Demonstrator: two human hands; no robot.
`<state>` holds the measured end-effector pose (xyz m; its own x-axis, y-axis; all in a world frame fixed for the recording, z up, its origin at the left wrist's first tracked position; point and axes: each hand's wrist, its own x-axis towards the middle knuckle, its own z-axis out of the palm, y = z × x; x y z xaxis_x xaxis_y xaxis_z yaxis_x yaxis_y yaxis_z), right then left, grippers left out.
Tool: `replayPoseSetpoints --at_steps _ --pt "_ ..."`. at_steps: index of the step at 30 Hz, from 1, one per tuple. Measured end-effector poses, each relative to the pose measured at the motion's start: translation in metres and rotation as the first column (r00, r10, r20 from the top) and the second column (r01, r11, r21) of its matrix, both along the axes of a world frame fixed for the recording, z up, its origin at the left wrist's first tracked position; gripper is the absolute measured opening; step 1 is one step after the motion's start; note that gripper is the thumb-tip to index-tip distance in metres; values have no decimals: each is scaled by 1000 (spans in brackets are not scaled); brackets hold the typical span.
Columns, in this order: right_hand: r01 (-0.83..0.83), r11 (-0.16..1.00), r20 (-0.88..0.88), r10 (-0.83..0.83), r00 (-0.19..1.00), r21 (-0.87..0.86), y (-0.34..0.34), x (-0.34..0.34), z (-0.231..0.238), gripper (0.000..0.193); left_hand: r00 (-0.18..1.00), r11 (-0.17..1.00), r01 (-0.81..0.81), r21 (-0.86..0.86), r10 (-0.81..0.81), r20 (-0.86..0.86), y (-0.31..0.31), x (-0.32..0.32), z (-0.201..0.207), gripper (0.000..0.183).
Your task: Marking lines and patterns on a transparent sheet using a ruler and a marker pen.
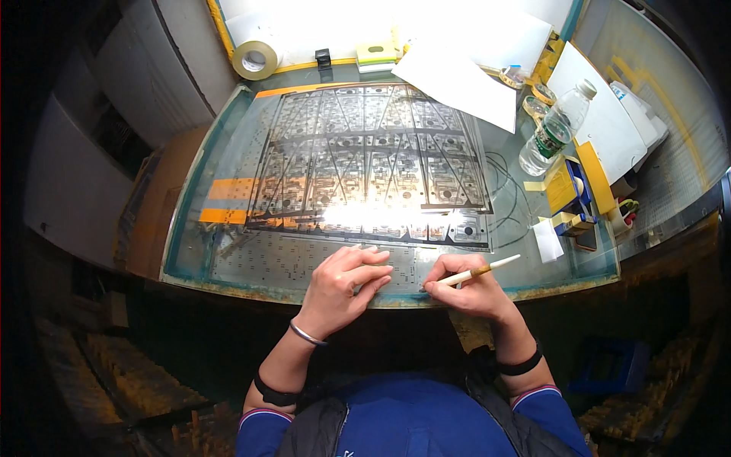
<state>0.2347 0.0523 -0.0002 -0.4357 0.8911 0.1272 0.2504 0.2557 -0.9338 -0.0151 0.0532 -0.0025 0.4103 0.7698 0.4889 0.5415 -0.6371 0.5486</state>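
Observation:
My right hand (470, 289) grips a slim pen-shaped tool (499, 264), pale with a tan band, close to the table's front edge. Its upper end tapers to the right; the lower end points left and down at the glass. I cannot make out what kind of tool it is. My left hand (346, 282) rests at the front edge, loosely bent, fingers apart and nothing in them. Beyond both hands lies a large transparent film sheet (369, 156) with dark circuit-like patterns. Under its near side, more small dotted marks (285, 263) show on the glass. Bright glare hides part of the film.
The glass-topped table (202, 171) has orange strips (225, 216) at left. A tape roll (256, 59) and a yellow-green box (376, 53) stand at the back. White paper (464, 85) overlaps the far right. A plastic bottle (554, 129) and a tape dispenser (567, 190) stand at right.

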Motion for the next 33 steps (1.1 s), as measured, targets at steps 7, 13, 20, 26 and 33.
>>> replayPoseSetpoints --at_steps 7,13,20,26,33 --pt "210 978 -57 -209 976 2 -1 -11 0 8 1000 1000 6 17 -6 -10 1 1 0 12" --pt "191 972 -57 -201 978 -136 -1 -6 3 8 1000 1000 8 10 -8 -7 1 0 0 12" --pt "83 997 29 -83 996 0 0 -1 0 7 1000 1000 5 -1 -5 -3 0 -1 0 13" --pt "316 942 -98 -327 940 -110 0 -13 0 7 1000 1000 3 -28 -3 3 -1 0 1 15" --pt "173 979 -10 -175 985 -107 0 -3 -2 9 1000 999 4 -47 -3 15 -1 0 1 15"
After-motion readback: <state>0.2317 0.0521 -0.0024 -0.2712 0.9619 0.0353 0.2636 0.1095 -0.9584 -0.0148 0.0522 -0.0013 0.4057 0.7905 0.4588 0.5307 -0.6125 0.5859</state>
